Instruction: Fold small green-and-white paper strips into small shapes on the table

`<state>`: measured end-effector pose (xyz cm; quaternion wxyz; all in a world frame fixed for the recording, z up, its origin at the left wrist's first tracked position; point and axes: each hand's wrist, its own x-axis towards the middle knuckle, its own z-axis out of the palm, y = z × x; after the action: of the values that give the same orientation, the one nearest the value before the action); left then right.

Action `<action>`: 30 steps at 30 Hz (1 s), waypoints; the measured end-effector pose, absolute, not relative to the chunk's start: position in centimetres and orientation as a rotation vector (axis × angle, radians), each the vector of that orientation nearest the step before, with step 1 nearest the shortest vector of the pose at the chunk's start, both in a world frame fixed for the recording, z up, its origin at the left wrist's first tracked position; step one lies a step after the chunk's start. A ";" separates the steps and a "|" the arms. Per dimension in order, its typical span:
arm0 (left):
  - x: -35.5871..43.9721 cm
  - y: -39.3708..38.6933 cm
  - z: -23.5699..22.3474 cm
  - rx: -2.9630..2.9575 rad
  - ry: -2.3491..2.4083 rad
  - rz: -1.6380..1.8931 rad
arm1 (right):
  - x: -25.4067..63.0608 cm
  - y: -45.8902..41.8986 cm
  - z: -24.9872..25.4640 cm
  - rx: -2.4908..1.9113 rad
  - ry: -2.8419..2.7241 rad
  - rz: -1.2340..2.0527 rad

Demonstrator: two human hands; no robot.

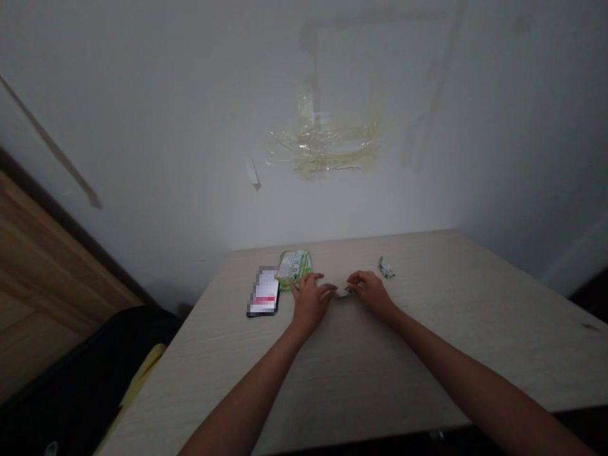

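Big white wall (190, 126) fills most of the shot, matte and a bit scuffed; there's a messy patch of yellowish clear tape (327, 142) stuck on it, crinkled and shiny, plus faint grey marks around it where something used to hang. On the left edge there's warm orange-brown wood panelling (33, 272) with a dark trim strip running diagonally.

The table (427, 354) is pale, light wood-grain laminate, flat and smooth, pushed right up against the wall; below its left corner sits something black (85, 380), soft looking, with a yellow strip on it, can't tell what exactly.

On the table: a phone (263, 292), flat black rectangle, screen up, lying just left of the left hand; a green and white packet (294, 266), glossy plastic, flat, near the back edge and touching the left fingertips; a small crumpled wrapper (386, 267), silvery-white with green, well off to the right of the right hand.

Both forearms are bare and stretched out; left hand (310, 301) and right hand (372, 291) meet over the middle of the tabletop, each pinching one end of a tiny pale piece (342, 292), whitish and crinkly like a small wrapper, held just above the surface between them; too small and dim to say more.
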<state>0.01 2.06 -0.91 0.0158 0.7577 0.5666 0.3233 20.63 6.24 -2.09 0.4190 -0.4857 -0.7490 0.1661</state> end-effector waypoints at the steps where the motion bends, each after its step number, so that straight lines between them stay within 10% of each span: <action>1: 0.0 2.1 -0.9 2.390 1.744 0.991 | 20.7 6.2 -2.0 -1.194 -1.899 0.402; 30: 0.2 2.2 -0.1 2.155 2.031 0.930 | 19.8 5.8 -1.6 -1.406 -2.089 0.105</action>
<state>0.22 2.17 -0.07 0.0186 0.6942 0.6542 0.2996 19.79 5.77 -1.59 0.3059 -0.5311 -0.7892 0.0396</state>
